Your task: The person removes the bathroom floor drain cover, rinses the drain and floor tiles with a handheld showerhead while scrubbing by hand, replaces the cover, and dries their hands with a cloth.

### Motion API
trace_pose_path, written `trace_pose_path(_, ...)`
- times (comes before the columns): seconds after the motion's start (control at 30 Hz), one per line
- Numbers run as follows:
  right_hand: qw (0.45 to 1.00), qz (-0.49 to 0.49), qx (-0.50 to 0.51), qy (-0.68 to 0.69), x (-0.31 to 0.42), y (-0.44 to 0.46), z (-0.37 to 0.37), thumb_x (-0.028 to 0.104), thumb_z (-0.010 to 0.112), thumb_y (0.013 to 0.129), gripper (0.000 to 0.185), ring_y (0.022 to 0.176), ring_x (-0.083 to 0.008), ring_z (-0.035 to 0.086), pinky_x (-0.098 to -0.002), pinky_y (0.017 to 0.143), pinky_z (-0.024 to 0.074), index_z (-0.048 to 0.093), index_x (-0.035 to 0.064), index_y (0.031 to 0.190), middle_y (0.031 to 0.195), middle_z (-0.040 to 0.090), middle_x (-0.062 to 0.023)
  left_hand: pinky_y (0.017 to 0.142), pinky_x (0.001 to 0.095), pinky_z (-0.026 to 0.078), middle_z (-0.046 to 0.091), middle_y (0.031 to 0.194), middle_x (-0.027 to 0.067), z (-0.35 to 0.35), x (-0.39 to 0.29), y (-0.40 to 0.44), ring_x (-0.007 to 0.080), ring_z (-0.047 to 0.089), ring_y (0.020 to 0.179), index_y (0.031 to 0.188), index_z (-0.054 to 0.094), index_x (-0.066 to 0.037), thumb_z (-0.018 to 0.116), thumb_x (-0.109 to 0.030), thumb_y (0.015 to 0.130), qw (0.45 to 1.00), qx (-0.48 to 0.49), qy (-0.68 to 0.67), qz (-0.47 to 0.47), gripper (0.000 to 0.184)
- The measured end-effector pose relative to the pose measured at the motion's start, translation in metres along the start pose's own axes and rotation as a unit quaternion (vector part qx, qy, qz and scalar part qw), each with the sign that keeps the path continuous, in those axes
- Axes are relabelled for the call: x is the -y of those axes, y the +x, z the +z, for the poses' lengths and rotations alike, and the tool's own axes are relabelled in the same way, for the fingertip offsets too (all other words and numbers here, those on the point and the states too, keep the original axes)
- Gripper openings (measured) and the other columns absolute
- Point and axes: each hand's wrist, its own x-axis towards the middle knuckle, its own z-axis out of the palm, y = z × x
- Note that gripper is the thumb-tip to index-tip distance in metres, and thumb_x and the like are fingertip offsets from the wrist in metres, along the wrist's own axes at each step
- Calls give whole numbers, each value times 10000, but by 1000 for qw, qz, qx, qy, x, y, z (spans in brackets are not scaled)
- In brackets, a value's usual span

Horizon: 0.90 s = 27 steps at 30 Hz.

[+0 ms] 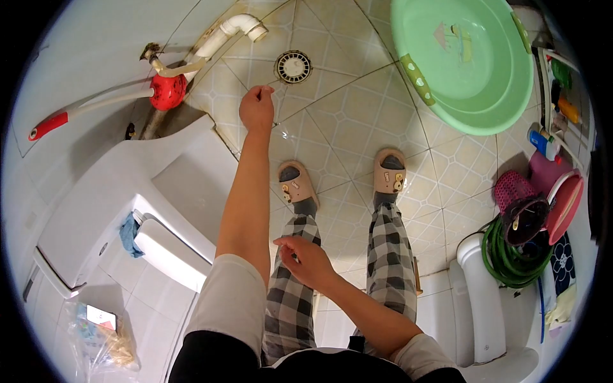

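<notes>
My left hand is stretched forward above the tiled floor, its fingers closed; whatever they may hold is hidden. Closest to it lies a round floor drain, just beyond and to the right in the head view. A small bright glint shows below the fingertips, too small to identify. My right hand hovers over my left trouser leg, with loosely curled fingers, the thumb apart and nothing visible in it. My feet, in beige slippers, stand apart on the floor tiles.
A green basin lies at upper right. A white pipe elbow and a red plunger are at upper left, above a white fixture. Coiled green hose and a pink basket crowd the right. A plastic bag sits lower left.
</notes>
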Motion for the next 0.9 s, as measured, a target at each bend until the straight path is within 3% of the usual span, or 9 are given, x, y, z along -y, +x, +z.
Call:
trace_pose_path(0.17,1000,-2,-7,22,0,0,-1,155,541,853,235,769,-251,592,-359,697,466,567,78,1073,871,597,-104,610,326,446,645,722,69,-8,8,-20,215,585,628,828,688,-79,574,-230,827,999,17,11,37,189)
trace_pose_path(0.23,1000,-1,-11,24,0,0,-2,158,536,856,234,770,-252,591,-362,698,465,566,81,1075,871,596,-104,616,308,449,644,738,69,-6,12,-29,195,582,631,839,681,-71,573,-209,842,998,-29,-26,53,175)
trace_pose_path(0.37,1000,6,-9,20,2,0,-2,159,524,861,226,774,-257,590,-365,701,466,567,84,1069,868,594,-105,635,281,452,648,748,66,-22,2,-42,167,580,647,844,674,-55,580,-194,851,997,-34,-57,25,168)
trace_pose_path(0.57,999,-5,-10,30,0,-1,-1,147,521,858,223,789,-261,591,-364,715,468,562,76,1065,885,595,-107,633,233,446,651,757,26,-53,-3,-40,105,551,652,848,665,-16,597,-142,863,988,-65,-124,64,145)
trace_pose_path(0.7,1000,-3,-5,26,2,-2,-2,122,523,866,232,773,-221,602,-311,701,474,565,57,1084,895,602,-106,575,204,399,599,697,-7,-75,-19,-26,50,477,609,850,663,-7,593,-138,876,979,-75,-153,112,151)
trace_pose_path(0.77,1000,-11,-13,24,3,-2,-2,121,522,866,230,776,-216,601,-307,707,472,569,58,1082,887,599,-105,528,189,301,473,648,-58,-81,-30,-21,33,379,596,855,665,-18,584,-154,881,967,-66,-205,134,161)
trace_pose_path(0.8,1000,-13,-14,25,4,-2,-3,121,522,866,230,776,-216,601,-307,707,472,569,58,1082,887,599,-105,525,186,322,527,642,-52,-83,-31,-15,29,392,567,843,665,-5,589,-171,881,969,-78,-189,141,186)
trace_pose_path(0.9,999,-7,-12,31,4,-2,-4,165,523,859,236,791,-245,588,-351,711,466,560,84,1077,895,598,-93,525,194,332,511,611,-49,-81,-48,2,32,399,557,837,670,-11,594,-180,872,971,-65,-197,121,189)
